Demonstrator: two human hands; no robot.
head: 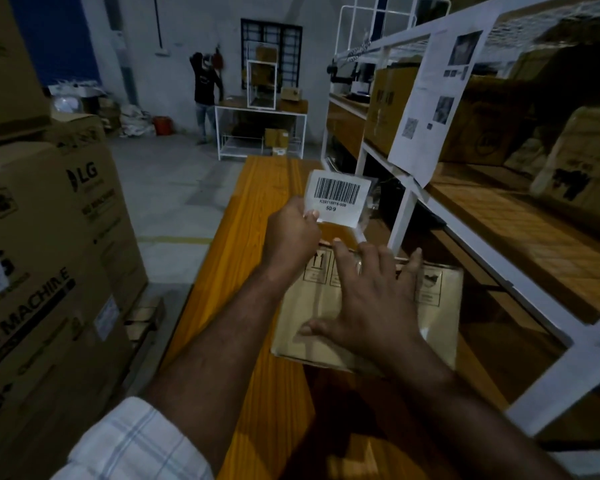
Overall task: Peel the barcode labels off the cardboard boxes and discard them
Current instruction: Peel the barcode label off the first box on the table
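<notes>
Right grip (371, 306) lay flat, fingers spread, pressing the cardboard box (437, 317) onto the wooden surface (257, 188). Beyond it, left grip (291, 233) pinched the barcode label (338, 195) by its lower-left corner, above the box's far edge. Shelving (406, 209) crowded the right edge; open floor (174, 188) lay left.

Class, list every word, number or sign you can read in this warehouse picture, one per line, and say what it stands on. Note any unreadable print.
"50/9": label, below its barcode, pinched by the left hand.
"LG": left carton.
"MACHINE": nearer carton.
Up-arrows sign: box under the right hand.
Too small or blurred: the label's code line, the sheet on the rack, other carton print.
</notes>
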